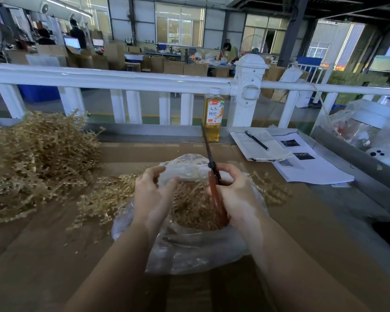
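two bare forearms come up from the bottom edge of the frame and meet over a clear plastic bag (189, 244) that lies in the lower middle, on the brown cardboard tabletop (54, 255). the bag is stuffed with golden sprigs (194, 206), some spilling out at its sides. the left hand (153, 194) pinches the gathered film at the bag's top between thumb and curled fingers. the right hand (236, 194) is wrapped round the red handles of a pair of scissors (212, 167), blades together and pointing up and away; its fingertips also seem to touch the film.

the bag looks light, soft and slippery, and thin enough to tear, so the bunched neck is the place to hold it. the sprigs look light and brittle and likely to tangle, so better lifted by the stems than squeezed.

further out, at the left of the frame, a loose pile (36, 158) of the same sprigs. at the right, an open notebook (257, 149) with a pen (256, 140) on it, beside printed sheets (309, 165). behind the blades stands a bottle (212, 115) of amber drink, against a white railing (122, 79).
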`<state>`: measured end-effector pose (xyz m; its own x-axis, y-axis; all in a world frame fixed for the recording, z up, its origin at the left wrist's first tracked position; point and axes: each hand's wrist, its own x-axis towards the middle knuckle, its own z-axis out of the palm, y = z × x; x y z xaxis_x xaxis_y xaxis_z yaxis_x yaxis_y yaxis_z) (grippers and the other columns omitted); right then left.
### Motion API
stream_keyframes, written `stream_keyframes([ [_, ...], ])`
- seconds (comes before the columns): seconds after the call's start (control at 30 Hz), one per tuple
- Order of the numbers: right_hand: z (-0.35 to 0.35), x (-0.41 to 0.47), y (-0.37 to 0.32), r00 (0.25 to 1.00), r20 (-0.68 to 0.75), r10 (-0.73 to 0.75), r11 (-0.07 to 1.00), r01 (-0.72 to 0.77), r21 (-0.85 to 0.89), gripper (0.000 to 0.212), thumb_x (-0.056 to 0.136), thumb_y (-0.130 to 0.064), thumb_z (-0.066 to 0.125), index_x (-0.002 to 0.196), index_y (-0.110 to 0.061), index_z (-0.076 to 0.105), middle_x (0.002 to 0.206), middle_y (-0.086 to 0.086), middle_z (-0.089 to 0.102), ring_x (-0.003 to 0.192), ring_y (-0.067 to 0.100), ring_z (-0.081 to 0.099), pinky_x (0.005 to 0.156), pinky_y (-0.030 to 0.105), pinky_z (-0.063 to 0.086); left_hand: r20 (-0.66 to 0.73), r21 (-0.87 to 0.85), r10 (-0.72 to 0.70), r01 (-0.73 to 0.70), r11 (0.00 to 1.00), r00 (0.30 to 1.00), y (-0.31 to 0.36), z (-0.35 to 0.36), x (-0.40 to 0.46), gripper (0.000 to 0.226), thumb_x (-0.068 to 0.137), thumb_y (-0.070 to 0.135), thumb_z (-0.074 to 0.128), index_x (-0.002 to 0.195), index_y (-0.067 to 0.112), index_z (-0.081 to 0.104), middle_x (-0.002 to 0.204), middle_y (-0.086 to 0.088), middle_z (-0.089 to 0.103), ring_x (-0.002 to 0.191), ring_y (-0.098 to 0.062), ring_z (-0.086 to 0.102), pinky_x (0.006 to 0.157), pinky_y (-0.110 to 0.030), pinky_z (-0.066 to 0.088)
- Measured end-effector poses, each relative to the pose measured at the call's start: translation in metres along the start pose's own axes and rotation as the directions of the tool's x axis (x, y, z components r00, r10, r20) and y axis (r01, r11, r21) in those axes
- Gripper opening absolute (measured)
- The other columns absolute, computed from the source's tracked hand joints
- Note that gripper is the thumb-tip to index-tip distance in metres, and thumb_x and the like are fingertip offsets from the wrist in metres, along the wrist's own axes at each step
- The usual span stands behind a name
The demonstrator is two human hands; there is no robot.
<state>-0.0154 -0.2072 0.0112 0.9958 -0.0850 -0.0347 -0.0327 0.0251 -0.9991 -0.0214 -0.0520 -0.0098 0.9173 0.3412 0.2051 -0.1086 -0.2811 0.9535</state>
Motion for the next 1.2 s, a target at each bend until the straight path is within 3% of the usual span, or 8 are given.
stream_keyframes([
  [0.13,0.000,0.004,-0.008,1.000,0.016,0.000,0.978,-0.004,0.208,0.046,0.079,0.013,0.064,0.101,-0.027,0.061,0.063,-0.002,0.069,0.048,0.012,0.058,0.045,0.023,0.049,0.108,-0.354,-0.256,0.278,0.893,0.961,0.010,0.000,0.006,0.042,0.086,0.031,0.067,0.121,0.021,0.046,0.126,-0.004,0.048,0.113,-0.020,0.049,0.087,-0.029,0.036],
  [0.27,0.000,0.006,-0.010,1.000,0.001,0.030,0.919,-0.028,0.393,0.049,0.077,0.020,0.061,0.104,-0.020,0.061,0.064,0.002,0.068,0.056,0.018,0.060,0.048,0.022,0.050,0.269,-0.444,-0.383,0.467,0.765,0.884,0.015,0.003,0.011,0.063,0.078,0.038,0.072,0.128,0.007,0.049,0.116,-0.011,0.059,0.105,-0.025,0.058,0.095,-0.034,0.044],
  [0.33,0.000,0.005,-0.009,0.999,0.006,0.054,0.893,-0.051,0.447,0.048,0.076,0.021,0.061,0.104,-0.019,0.060,0.064,0.005,0.068,0.057,0.020,0.060,0.048,0.023,0.050,0.366,-0.442,-0.374,0.513,0.736,0.852,0.018,0.004,0.008,0.065,0.066,0.038,0.076,0.118,0.004,0.056,0.103,-0.011,0.067,0.092,-0.023,0.065,0.090,-0.035,0.052],
  [0.47,-0.002,0.003,-0.004,0.997,-0.020,0.070,0.960,-0.061,0.275,0.046,0.077,0.017,0.064,0.099,-0.024,0.061,0.067,0.003,0.069,0.053,0.015,0.061,0.046,0.021,0.049,0.528,-0.472,-0.381,0.635,0.611,0.759,0.022,0.006,0.006,0.028,0.059,0.016,0.075,0.080,0.004,0.061,0.057,-0.002,0.063,0.050,-0.011,0.059,0.063,-0.027,0.055],
  [0.57,-0.002,0.001,-0.001,0.998,-0.027,0.062,0.993,-0.059,0.100,0.045,0.078,0.010,0.067,0.102,-0.028,0.062,0.076,0.001,0.070,0.047,0.007,0.061,0.041,0.017,0.045,0.520,-0.416,-0.417,0.648,0.638,0.745,0.023,0.011,0.005,0.026,0.059,0.008,0.076,0.080,0.004,0.061,0.048,0.001,0.061,0.044,-0.009,0.055,0.067,-0.029,0.050],
  [0.77,-0.001,-0.002,-0.001,1.000,-0.028,0.007,0.997,-0.009,-0.074,0.042,0.084,0.004,0.064,0.105,-0.032,0.061,0.073,-0.002,0.068,0.041,-0.001,0.058,0.037,0.011,0.039,0.456,-0.308,-0.426,0.588,0.748,0.781,0.016,0.018,0.002,0.016,0.071,-0.002,0.076,0.076,0.005,0.062,0.059,-0.005,0.063,0.040,-0.010,0.051,0.038,-0.014,0.038],
  [0.97,0.004,-0.001,0.002,0.999,-0.002,-0.034,0.994,0.033,-0.108,0.044,0.083,0.007,0.064,0.102,-0.032,0.060,0.076,0.002,0.069,0.047,0.005,0.062,0.041,0.017,0.045,0.446,-0.343,-0.413,0.577,0.741,0.794,0.013,0.022,0.001,0.029,0.072,0.007,0.073,0.100,-0.001,0.070,0.089,-0.014,0.073,0.074,-0.023,0.071,0.053,-0.023,0.051],
  [1.2,0.002,0.000,0.006,0.994,0.060,-0.089,0.976,0.099,-0.193,0.040,0.085,-0.001,0.066,0.103,-0.036,0.057,0.082,0.003,0.070,0.053,0.004,0.064,0.045,0.018,0.046,0.370,-0.459,-0.410,0.548,0.700,0.834,0.012,0.025,-0.004,0.018,0.068,-0.005,0.076,0.083,-0.007,0.068,0.074,-0.017,0.072,0.060,-0.024,0.070,0.050,-0.026,0.055],
])
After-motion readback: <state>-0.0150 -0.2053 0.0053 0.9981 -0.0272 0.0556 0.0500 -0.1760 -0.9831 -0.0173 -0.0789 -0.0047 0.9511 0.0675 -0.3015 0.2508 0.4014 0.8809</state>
